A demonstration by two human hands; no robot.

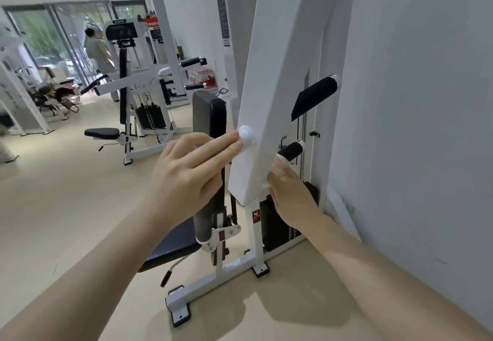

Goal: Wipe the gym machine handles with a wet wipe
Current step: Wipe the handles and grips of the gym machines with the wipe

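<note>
A white gym machine arm (pixel 269 95) hangs in front of me. A short black handle (pixel 292 151) with a chrome end sticks out behind it on the right. My right hand (pixel 290 193) is wrapped around that handle's near end, with a bit of white wet wipe (pixel 280 157) showing at the fingers; the arm hides part of the hand. My left hand (pixel 186 177) is spread, its fingertips touching a white round knob (pixel 246 135) on the arm's left side. A second, longer black handle (pixel 317 95) juts out higher up.
The machine's black backrest (pixel 210 116), seat (pixel 173 247) and white floor frame (pixel 213 282) stand below my hands. A grey wall (pixel 413 127) is close on the right. More white machines (pixel 138 87) and a person (pixel 97 49) stand across the beige floor at the back left.
</note>
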